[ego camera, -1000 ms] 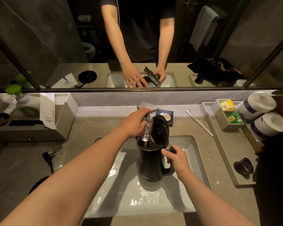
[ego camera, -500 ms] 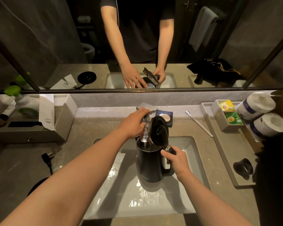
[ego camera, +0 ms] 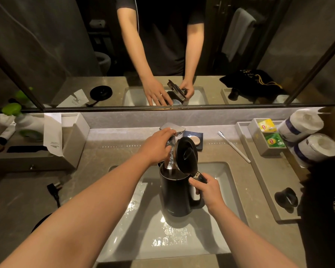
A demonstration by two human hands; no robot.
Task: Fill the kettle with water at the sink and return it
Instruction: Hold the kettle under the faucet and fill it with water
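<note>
A black electric kettle [ego camera: 175, 196] stands upright in the white sink basin [ego camera: 226, 192], its lid [ego camera: 187, 154] tipped up and open. My right hand [ego camera: 207, 191] grips the kettle's handle. My left hand [ego camera: 157, 145] rests on the chrome faucet lever [ego camera: 172, 128], fingers curled around it. A stream of water [ego camera: 170, 161] runs from the faucet into the kettle's mouth. The basin floor is wet around the kettle's base.
A black plug and cord [ego camera: 54, 189] and the round kettle base [ego camera: 41, 222] lie on the counter at left. A toothbrush [ego camera: 233, 147], a tray with tea bags [ego camera: 267, 136], two paper rolls [ego camera: 309, 136] and a soap dish [ego camera: 193, 139] sit at the right and back. A mirror spans above.
Almost nothing has moved. Water keeps running into the kettle, and both hands stay where they were.
</note>
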